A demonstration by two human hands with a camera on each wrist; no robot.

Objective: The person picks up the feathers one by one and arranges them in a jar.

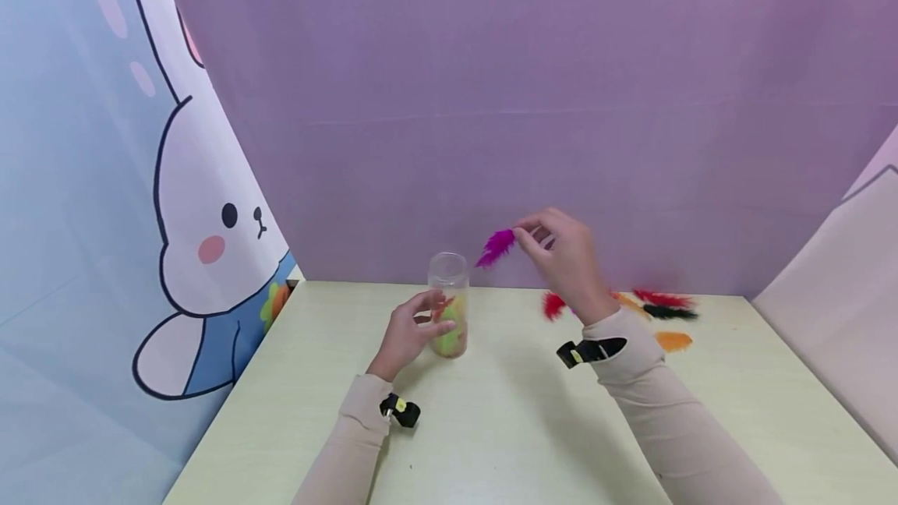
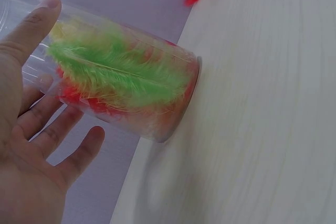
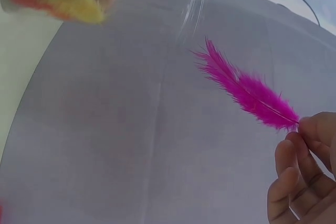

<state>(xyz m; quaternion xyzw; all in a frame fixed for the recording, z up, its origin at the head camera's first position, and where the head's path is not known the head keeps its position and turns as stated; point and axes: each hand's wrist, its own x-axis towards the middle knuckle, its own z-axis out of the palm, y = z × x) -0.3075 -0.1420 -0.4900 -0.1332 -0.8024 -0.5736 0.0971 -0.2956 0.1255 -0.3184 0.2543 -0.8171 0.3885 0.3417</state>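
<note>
A tall clear jar (image 1: 449,275) stands upright on the table with green, yellow and red feathers (image 2: 121,66) inside. My left hand (image 1: 412,333) holds it from the left, the thumb on the near side and the fingers round the far side. Above the table, right of the jar's mouth, my right hand (image 1: 564,256) pinches a magenta feather (image 1: 496,248) by its quill between thumb and fingertip. In the right wrist view the feather (image 3: 247,93) points its tip away from the hand, toward the upper left.
Loose feathers lie at the table's back right: a red one (image 1: 553,305), another red one (image 1: 662,299), a black one (image 1: 669,312) and an orange one (image 1: 673,341). A purple cloth (image 1: 561,100) hangs behind the table (image 1: 477,427). A rabbit-print curtain (image 1: 70,201) hangs at left.
</note>
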